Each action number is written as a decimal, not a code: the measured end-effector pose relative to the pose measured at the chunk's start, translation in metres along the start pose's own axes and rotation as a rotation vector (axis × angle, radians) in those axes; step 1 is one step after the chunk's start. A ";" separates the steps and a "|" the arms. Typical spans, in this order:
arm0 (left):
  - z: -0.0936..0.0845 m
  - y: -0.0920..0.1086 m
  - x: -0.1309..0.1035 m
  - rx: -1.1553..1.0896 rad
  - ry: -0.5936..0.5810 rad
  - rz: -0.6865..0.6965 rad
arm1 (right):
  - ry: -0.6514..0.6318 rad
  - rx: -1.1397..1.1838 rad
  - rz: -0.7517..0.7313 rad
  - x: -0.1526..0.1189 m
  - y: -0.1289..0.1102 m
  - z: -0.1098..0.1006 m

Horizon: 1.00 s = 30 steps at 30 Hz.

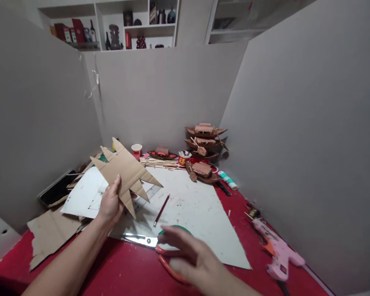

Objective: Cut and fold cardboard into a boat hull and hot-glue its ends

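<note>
My left hand (111,202) is closed on a brown cardboard cutout (128,168) with pointed spikes along two sides, held up above the table. My right hand (194,257) is slightly blurred, its thumb apart from its fingers. It hovers at the handles of the scissors (142,239), partly covering the red and green grips; the blades point left. Between the hands a dark red pencil (162,210) lies on a large white sheet (200,213). Under and behind the cutout is a white paper with a line drawing (83,195), partly hidden.
Brown model boats (206,142) are stacked at the back right, with another boat (202,170) in front. Thin wooden sticks (160,163) lie near a red cup (184,158). A pink glue gun (280,250) lies right. Torn cardboard (54,232) lies left. Grey walls enclose the red table.
</note>
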State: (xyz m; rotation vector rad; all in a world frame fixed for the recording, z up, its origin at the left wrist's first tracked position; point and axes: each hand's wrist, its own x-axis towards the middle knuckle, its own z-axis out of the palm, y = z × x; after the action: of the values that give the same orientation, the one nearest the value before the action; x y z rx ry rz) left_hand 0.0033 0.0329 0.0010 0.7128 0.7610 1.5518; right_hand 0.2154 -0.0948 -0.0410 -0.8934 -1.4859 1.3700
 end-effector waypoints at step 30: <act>-0.063 0.030 -0.108 1.132 -1.118 -0.485 | 0.625 0.122 -0.041 0.017 0.006 -0.046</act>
State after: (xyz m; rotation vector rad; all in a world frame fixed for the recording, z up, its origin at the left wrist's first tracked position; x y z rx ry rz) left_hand -0.0537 -0.0818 -0.0146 1.8125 0.7746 0.0113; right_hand 0.2524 -0.0626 -0.0455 -1.0792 -0.9255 1.0066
